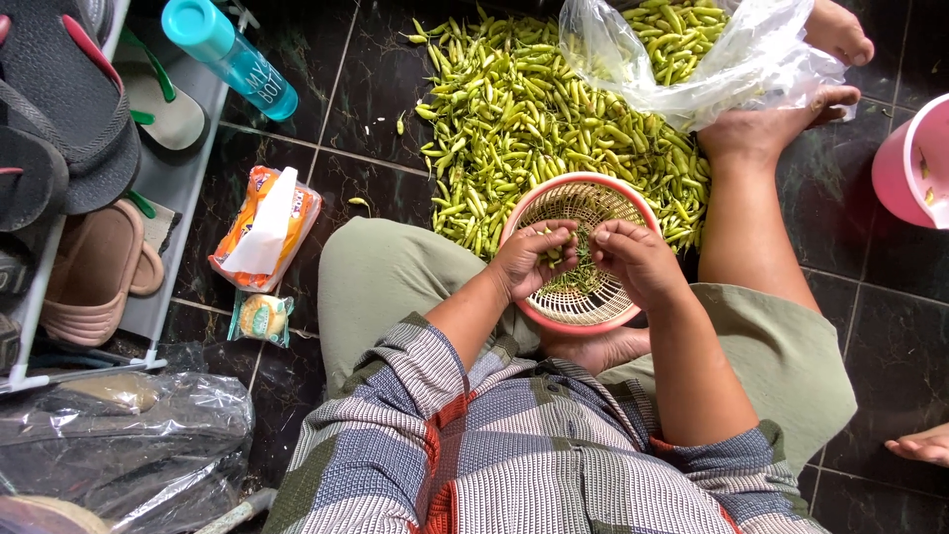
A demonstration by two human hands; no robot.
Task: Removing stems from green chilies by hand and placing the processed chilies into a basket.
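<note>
I sit cross-legged on a dark tiled floor with a round pink woven basket point(554, 309) in my lap. My left hand point(529, 259) and my right hand point(638, 259) hover over the basket, both pinching a small green chili point(554, 255) between their fingertips. Green stems lie in the basket's bottom. Beyond it a big pile of green chilies point(534, 129) spreads over the floor. A clear plastic bag point(732, 64) with more chilies lies at the pile's far right.
A pink bucket point(914, 163) stands at the right edge. On the left are a shoe rack with sandals point(69, 129), a teal bottle point(232, 59), an orange tissue pack point(265, 227) and a small wrapped snack point(261, 316). Another person's foot point(919, 445) shows at lower right.
</note>
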